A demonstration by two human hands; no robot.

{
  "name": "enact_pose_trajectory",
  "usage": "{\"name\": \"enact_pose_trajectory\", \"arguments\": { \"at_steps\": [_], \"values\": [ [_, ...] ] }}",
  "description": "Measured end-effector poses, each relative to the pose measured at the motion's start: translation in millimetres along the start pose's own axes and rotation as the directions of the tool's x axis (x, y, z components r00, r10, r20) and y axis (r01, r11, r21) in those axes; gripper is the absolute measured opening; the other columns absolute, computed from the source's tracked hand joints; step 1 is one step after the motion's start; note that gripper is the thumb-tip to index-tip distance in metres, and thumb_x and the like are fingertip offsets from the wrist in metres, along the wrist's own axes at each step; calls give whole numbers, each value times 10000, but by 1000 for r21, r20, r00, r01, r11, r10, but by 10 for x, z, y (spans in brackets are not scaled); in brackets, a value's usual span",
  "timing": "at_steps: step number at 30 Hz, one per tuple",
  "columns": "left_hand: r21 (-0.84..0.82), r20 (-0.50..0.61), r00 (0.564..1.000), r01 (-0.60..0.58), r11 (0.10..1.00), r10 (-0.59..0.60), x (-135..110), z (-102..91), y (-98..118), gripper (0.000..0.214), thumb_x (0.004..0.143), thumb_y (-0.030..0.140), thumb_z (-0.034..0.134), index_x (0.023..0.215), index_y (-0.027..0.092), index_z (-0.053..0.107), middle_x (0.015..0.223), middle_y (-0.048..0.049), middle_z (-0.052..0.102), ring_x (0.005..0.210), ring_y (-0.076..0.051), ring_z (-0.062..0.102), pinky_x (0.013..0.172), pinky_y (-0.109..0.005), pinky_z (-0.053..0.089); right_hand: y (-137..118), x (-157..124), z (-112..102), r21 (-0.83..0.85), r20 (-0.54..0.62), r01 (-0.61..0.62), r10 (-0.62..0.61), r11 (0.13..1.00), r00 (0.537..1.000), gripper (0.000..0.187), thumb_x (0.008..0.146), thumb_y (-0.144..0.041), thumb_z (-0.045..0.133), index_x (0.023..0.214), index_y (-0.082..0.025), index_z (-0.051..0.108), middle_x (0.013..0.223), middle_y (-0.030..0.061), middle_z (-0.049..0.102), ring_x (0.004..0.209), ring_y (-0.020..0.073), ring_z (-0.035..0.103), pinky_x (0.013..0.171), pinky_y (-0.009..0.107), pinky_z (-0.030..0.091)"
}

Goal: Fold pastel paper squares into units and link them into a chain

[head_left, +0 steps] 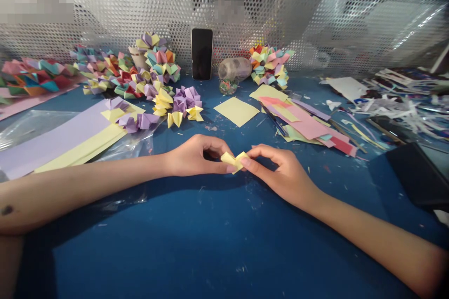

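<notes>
Between my two hands is a small folded yellow paper piece (234, 160), held just above the blue table (196, 243). My left hand (198, 155) pinches its left side between thumb and fingers. The right side is pinched by my right hand (280, 172), thumb toward me. Beyond the hands lies a flat square of yellow paper (237, 111). Folded yellow pieces (175, 119) and a cluster of purple folded pieces (187, 103) sit past my left hand.
A phone (202, 53) stands against the perforated metal panel (301, 4). Beside it a jar (238, 69) lies on its side. Colourful folded-paper clusters (270, 65) stand at the back. Coloured paper strips (305, 124) lie right, purple sheets (66, 135) left, and a black object (421, 175) far right.
</notes>
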State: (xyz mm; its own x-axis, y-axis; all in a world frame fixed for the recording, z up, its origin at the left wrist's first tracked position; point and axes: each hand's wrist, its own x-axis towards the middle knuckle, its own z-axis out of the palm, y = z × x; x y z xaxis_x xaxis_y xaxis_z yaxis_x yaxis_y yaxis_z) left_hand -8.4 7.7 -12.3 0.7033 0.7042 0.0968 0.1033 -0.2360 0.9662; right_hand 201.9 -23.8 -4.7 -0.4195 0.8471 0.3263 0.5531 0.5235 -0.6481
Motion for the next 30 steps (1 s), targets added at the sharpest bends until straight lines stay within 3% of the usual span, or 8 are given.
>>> {"name": "enact_pose_trajectory", "arguments": {
  "at_steps": [6,11,13,15,18,22,27,30],
  "values": [
    [-66,-12,1000,-22,998,21,24,-6,-6,98,765,153,647,836,94,613,772,-36,663,703,-88,617,634,-187,486,-4,-2,-3,32,-1,-3,3,999,1000,177,849,-334,555,792,-198,653,757,-5,669,681,121,617,620,221,481],
    [-73,-38,999,-33,997,30,29,-5,-29,124,760,154,653,852,99,592,749,-8,630,656,-63,588,584,-160,448,7,-18,8,26,-112,86,-82,996,990,90,812,-252,613,892,-213,631,814,-8,675,746,123,630,693,240,514],
    [-88,-64,998,-24,996,19,29,-3,-33,209,747,161,669,925,108,574,827,-39,657,719,-93,621,623,-185,473,26,-25,10,-32,-192,215,-217,976,957,73,798,-184,622,862,-220,626,790,-20,677,716,114,628,786,285,512],
    [-136,-87,996,-6,991,-6,33,-6,-34,292,748,157,665,1009,118,540,879,-64,674,770,-119,642,679,-219,496,44,-31,4,-134,-254,349,-373,927,893,132,773,-115,630,847,-223,620,773,-27,680,701,112,630,879,346,486],
    [-197,-109,993,15,980,-37,40,-30,-32,285,799,165,598,1073,124,533,856,-63,687,765,-121,651,721,-229,500,59,-34,-13,-260,-252,425,-485,867,837,191,754,-63,622,855,-225,614,777,-21,689,723,121,645,925,393,458],
    [-221,-116,992,21,975,-47,35,-65,-19,257,875,260,473,1070,134,584,876,-61,687,760,-120,643,685,-216,488,60,-25,-23,-250,-140,435,-477,865,868,168,788,-74,573,853,-225,606,810,-14,698,760,123,656,946,418,436],
    [-63,-51,996,64,996,-67,23,-37,-2,379,737,220,686,1091,137,579,791,-22,662,702,-110,622,684,-223,486,75,-19,-1,-174,-96,401,-421,899,902,184,808,-71,535,843,-234,613,832,-22,702,783,126,660,966,422,421],
    [-44,-14,998,53,998,-53,29,-16,-1,280,738,205,685,996,122,617,819,-46,678,733,-122,640,695,-231,499,74,-28,1,-125,-128,321,-336,939,933,180,825,-118,537,927,-243,617,875,-13,702,814,135,659,958,391,440]
  ]
}}
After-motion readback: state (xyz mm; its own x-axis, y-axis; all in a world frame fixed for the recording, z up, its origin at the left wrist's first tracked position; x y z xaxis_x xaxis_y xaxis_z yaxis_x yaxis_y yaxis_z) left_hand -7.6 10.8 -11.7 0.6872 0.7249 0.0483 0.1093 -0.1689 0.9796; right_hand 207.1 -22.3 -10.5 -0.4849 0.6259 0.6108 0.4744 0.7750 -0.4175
